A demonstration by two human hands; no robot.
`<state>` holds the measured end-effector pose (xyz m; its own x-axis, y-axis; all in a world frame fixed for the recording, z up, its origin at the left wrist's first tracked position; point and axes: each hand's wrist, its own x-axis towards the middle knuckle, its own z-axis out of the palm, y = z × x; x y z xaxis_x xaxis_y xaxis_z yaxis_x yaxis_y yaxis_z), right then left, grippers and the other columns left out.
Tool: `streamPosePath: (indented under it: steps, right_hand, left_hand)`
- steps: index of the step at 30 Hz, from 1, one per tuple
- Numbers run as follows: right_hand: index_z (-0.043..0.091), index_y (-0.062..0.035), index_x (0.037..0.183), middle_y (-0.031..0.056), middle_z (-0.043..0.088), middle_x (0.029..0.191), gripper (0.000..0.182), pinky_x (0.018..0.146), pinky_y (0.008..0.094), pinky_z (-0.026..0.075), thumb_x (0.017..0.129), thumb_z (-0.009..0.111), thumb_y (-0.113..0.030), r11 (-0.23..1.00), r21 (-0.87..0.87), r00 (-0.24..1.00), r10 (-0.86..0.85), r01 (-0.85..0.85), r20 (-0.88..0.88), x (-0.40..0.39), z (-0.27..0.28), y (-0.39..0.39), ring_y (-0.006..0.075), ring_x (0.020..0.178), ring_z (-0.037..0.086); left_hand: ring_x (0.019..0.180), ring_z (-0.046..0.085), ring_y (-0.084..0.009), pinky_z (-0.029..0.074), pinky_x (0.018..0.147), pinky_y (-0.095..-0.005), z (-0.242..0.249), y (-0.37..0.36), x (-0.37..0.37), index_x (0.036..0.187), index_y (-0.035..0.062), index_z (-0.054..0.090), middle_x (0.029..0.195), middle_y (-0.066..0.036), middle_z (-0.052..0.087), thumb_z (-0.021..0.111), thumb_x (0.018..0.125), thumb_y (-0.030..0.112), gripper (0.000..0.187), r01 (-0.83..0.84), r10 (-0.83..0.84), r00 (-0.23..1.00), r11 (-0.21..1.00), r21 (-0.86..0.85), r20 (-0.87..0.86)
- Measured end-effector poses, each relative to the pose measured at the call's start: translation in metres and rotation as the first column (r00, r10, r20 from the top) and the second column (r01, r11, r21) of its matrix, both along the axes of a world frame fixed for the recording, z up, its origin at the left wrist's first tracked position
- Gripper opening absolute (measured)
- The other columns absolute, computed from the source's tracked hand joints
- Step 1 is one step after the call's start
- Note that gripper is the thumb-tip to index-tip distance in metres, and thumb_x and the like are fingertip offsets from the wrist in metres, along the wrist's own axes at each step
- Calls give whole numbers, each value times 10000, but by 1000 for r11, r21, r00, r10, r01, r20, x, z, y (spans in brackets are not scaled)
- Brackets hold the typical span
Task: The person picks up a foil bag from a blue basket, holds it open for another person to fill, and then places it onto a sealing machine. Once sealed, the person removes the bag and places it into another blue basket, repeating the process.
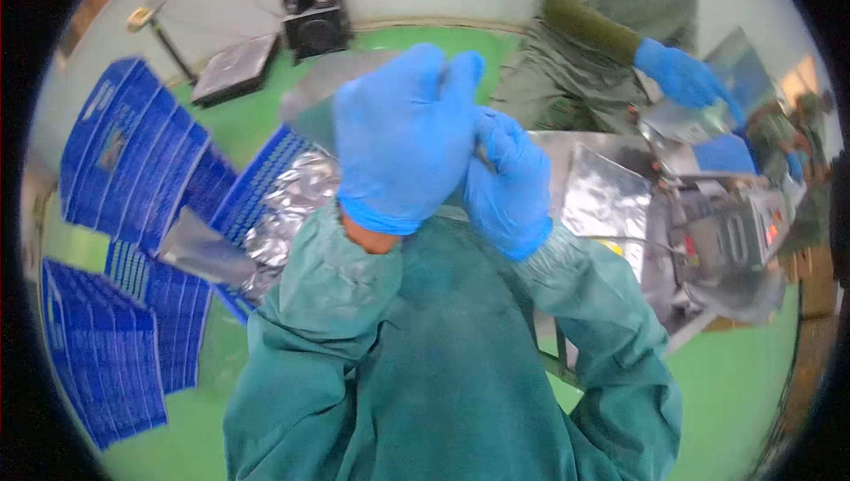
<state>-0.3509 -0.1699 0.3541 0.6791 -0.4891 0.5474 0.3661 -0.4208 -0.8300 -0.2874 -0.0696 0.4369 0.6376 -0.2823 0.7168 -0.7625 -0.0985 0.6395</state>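
Observation:
Both of my hands wear blue gloves and are raised close together in front of my chest. My left hand (403, 140) is curled closed, its back toward me. Out from behind it to the left reaches a grey, partly see-through plastic bag (323, 83). My right hand (509, 180) is also closed, fingers bent in beside the left hand; what lies in its grip is hidden. Below to the left, a pile of silver foil pouches (292, 193) fills a blue crate (257, 184).
More blue crates (133, 145) stand at the left, with a stack below (102, 348). A metal table at the right bears a silver pouch (606, 193) and a sealing machine (726, 233). Across it, a person's gloved hand (682, 74) holds a clear pouch. A black speaker (317, 25) stands behind.

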Motion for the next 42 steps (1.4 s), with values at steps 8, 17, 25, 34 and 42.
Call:
streamPosePath:
  steps: [8, 17, 25, 34, 42]
  right_hand:
    - [638, 3, 939, 21, 616, 742, 140, 593, 248, 430, 863, 524, -26, 838, -76, 839, -529, 540, 126, -78, 49, -112, 96, 658, 524]
    - [615, 54, 929, 37, 600, 740, 275, 597, 252, 427, 923, 477, -184, 568, 5, 568, -823, 823, -12, -140, -9, -156, 106, 674, 530]
    - [613, 42, 993, 143, 632, 940, 244, 725, 324, 474, 907, 493, -152, 402, -590, 500, -866, 700, 3, -178, -47, -192, 220, 804, 587]
    - [540, 42, 1187, 166, 596, 1113, 427, 886, 325, 449, 972, 357, -278, 612, -200, 575, -790, 766, -215, -157, -38, -174, 239, 980, 581]
    - [517, 49, 1211, 154, 561, 1200, 390, 924, 325, 404, 979, 342, -211, 722, -280, 694, -689, 633, -208, -175, -48, -194, 238, 1090, 530]
  left_hand:
    - [681, 574, -62, 453, 595, -216, 21, -48, -47, 1116, 28, 568, 789, -49, 641, 607, 814, 57, 306, 474, -474, 880, 880, 4, 0]
    - [695, 579, -83, 460, 606, -210, -65, 80, 26, 1003, -26, 615, 853, -67, 636, 573, 842, -4, 168, 68, -66, 947, 998, -2, -314]
    - [710, 611, -239, 476, 659, -343, -145, 269, 80, 972, 46, 640, 863, -136, 647, 547, 888, 252, 241, -816, 834, 537, 477, 326, 124]
    - [857, 617, -406, 481, 720, -487, -209, 374, 87, 1126, 71, 547, 954, -226, 637, 534, 769, 606, 643, -648, 965, 259, 204, 734, -40]
    - [836, 595, -408, 459, 689, -506, -267, 369, 138, 894, 48, 645, 965, -239, 607, 375, 910, 454, 487, -614, 943, 331, 237, 753, -27]
